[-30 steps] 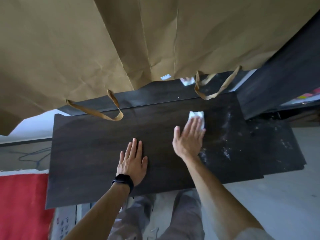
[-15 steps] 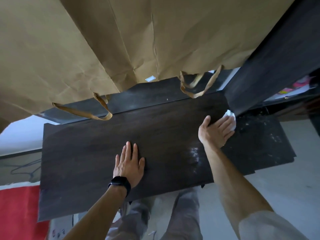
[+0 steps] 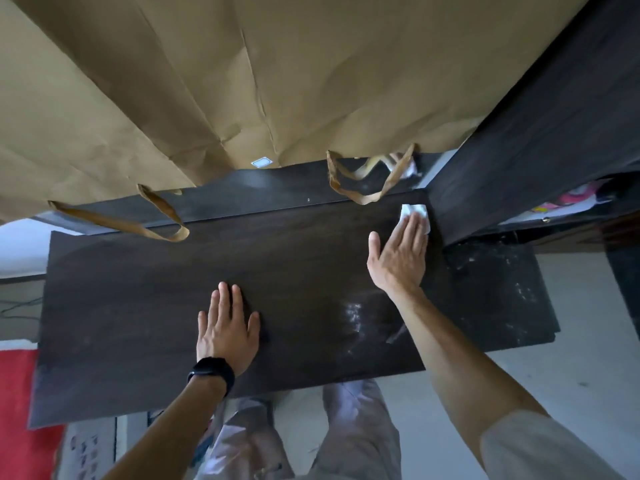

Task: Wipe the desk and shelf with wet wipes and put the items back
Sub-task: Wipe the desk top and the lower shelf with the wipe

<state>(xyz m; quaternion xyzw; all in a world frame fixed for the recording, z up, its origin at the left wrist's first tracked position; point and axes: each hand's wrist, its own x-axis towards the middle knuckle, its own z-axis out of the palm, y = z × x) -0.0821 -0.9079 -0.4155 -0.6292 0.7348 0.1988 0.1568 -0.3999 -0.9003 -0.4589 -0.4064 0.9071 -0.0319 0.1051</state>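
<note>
The shelf (image 3: pixel 173 289) is a long dark board whose long axis runs left to right across the middle of the frame. The wipe (image 3: pixel 414 211) sits at its upper right corner, tight against the dark panel (image 3: pixel 519 150) that rises there. The right hand (image 3: pixel 398 254) lies flat on the wipe, fingers straight and close together, pressing it down rather than gripping it, with white showing past the fingertips. The left hand (image 3: pixel 227 330), with a black watch (image 3: pixel 211 372) on its wrist, rests palm down at lower centre, fingers straight and slightly spread, holding nothing; it looks to be steadying the board. A pale dusty smear (image 3: pixel 353 317) lies just below the right hand toward the bottom of the frame, between the two hands but nearer the right one. To my eye the next stroke wants the wipe drawn down from the corner over that patch. A lower board (image 3: pixel 502 289) at right centre is speckled white too. Brown paper bags (image 3: pixel 242 81) fill the top of the frame, their handles drooping onto the shelf's far edge.
</note>
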